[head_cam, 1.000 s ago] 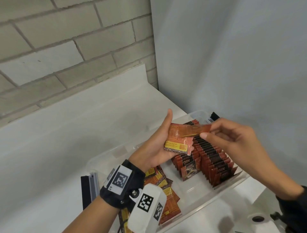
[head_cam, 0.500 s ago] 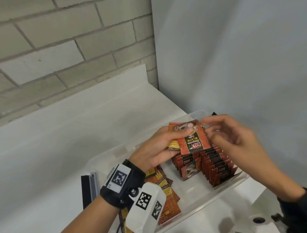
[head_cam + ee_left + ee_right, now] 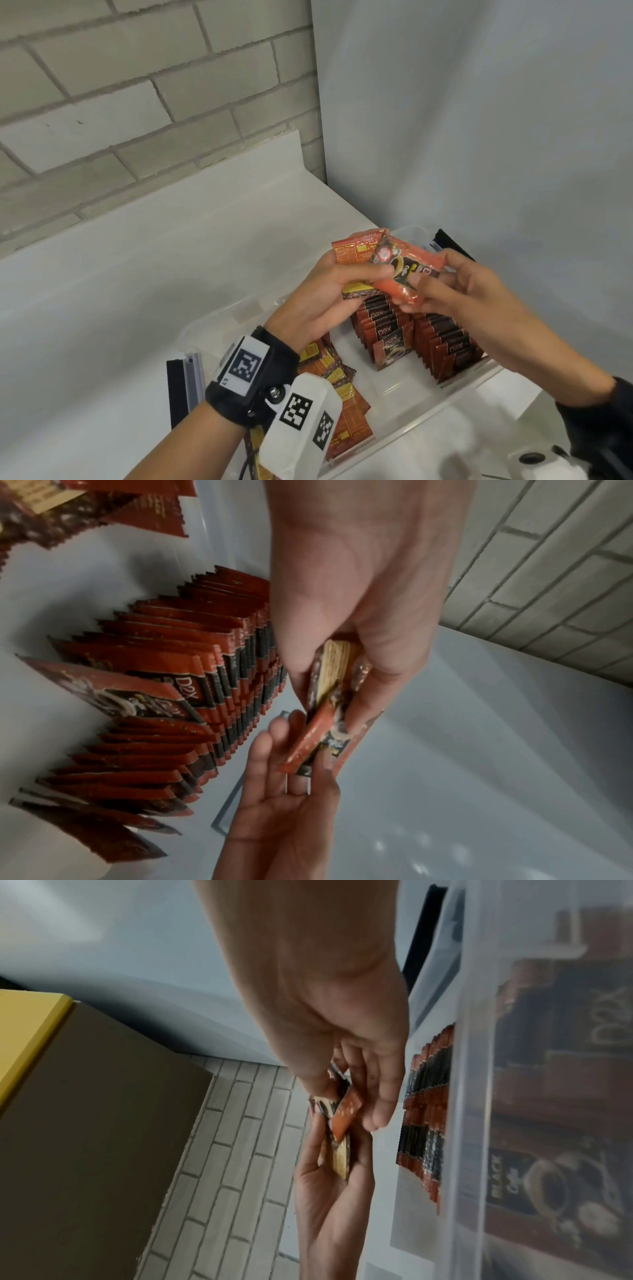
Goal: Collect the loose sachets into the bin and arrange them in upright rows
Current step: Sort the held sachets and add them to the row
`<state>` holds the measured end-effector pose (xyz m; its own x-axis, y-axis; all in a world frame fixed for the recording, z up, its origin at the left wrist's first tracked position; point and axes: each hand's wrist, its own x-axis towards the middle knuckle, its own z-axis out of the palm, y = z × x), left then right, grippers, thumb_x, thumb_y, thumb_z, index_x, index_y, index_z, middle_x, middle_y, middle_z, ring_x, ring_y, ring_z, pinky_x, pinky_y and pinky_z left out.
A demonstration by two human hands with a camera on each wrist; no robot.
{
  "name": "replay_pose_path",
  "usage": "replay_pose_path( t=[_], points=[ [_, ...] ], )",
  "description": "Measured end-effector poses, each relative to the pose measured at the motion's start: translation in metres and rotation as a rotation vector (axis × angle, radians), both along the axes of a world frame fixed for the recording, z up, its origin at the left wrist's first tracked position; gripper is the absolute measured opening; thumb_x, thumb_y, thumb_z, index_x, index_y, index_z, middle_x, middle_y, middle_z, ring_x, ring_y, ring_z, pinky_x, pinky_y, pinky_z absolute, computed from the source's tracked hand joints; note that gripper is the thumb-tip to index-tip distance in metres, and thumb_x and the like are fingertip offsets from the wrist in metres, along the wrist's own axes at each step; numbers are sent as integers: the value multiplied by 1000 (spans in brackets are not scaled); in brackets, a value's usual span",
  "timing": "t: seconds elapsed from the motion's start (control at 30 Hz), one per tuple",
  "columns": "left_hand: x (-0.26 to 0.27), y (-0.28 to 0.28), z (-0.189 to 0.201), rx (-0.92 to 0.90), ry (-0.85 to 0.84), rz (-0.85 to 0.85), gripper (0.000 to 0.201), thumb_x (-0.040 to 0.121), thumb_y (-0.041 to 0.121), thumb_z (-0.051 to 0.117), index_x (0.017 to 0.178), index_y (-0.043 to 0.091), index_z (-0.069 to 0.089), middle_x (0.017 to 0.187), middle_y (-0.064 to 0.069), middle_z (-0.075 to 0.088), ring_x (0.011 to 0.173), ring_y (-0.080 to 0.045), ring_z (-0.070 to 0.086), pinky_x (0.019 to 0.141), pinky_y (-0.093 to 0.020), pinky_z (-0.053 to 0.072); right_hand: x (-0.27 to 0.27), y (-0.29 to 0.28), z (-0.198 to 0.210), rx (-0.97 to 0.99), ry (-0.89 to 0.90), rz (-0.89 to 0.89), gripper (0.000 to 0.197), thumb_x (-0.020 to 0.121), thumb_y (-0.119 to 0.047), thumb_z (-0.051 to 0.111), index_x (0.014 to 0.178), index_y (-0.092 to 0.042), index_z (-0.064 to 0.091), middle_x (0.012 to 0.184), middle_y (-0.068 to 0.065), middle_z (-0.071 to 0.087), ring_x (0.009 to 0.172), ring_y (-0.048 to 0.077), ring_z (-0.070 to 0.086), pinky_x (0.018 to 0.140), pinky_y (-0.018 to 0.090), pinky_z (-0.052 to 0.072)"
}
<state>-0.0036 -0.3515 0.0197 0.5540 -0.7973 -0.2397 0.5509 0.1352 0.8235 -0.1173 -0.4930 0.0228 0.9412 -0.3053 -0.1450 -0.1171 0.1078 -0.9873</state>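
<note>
Above the clear plastic bin [image 3: 219,318], my left hand [image 3: 363,277] grips a small stack of red sachets [image 3: 352,253] by its lower edge. My right hand [image 3: 421,291] pinches a single sachet [image 3: 404,270], printed face up and tilted against that stack. The left wrist view shows the stack [image 3: 334,664] between thumb and fingers, with the single sachet [image 3: 318,739] slanting off it into the right hand [image 3: 281,791]. Two upright rows of sachets [image 3: 383,329] [image 3: 445,346] stand in the bin's right part. A loose pile of sachets [image 3: 342,394] lies at its near left.
The bin sits on a white counter [image 3: 137,274] in a corner between a brick wall and a plain grey wall. A black and grey bar [image 3: 183,383] lies left of the bin. A black object [image 3: 448,241] shows behind it. A cardboard box [image 3: 85,1123] appears in the right wrist view.
The right hand has turned its sachet from edge-on to face up and brought it against the left hand's stack. Both hands have closed together over the rows.
</note>
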Motion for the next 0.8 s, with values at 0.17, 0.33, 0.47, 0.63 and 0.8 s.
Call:
replay_pose_path(
  t=[0.17,0.33,0.47,0.63,0.8],
  points=[
    [4,1,2,-45,96,73,14,80,12,63,92,9,70,93,-9,68,84,-19,66,80,-28,53,-7,-11,9,-45,-65,116,26,84,-16,59,106,-5,53,82,8,68,67,23,65,62,24,54],
    [3,1,5,-33,132,141,4,79,11,61,80,12,65,74,-1,68,69,-11,68,65,-22,54,-14,-20,7,-436,12,418,14,83,-21,67,96,-21,66,85,5,70,68,14,64,64,25,53],
    [3,1,6,-21,157,139,7,86,10,57,85,11,64,79,-2,71,74,-13,69,66,-23,55,-10,-11,-3,-873,9,492,7,83,-23,71,86,-27,67,78,-28,62,73,-5,59,62,8,41],
    [2,1,6,-26,169,125,14,89,8,56,82,11,67,81,-4,71,76,-14,70,68,-23,56,-3,-4,-21,-1220,-40,457,11,83,-27,72,87,-26,62,89,-25,50,78,-6,46,75,15,46],
    [1,2,8,-8,188,120,23,90,8,53,75,14,69,78,-2,68,75,-13,67,71,-23,54,-1,2,-28,-1398,-137,462,34,57,-19,91,74,-21,62,79,-8,62,69,9,61,54,23,54]
  ],
)
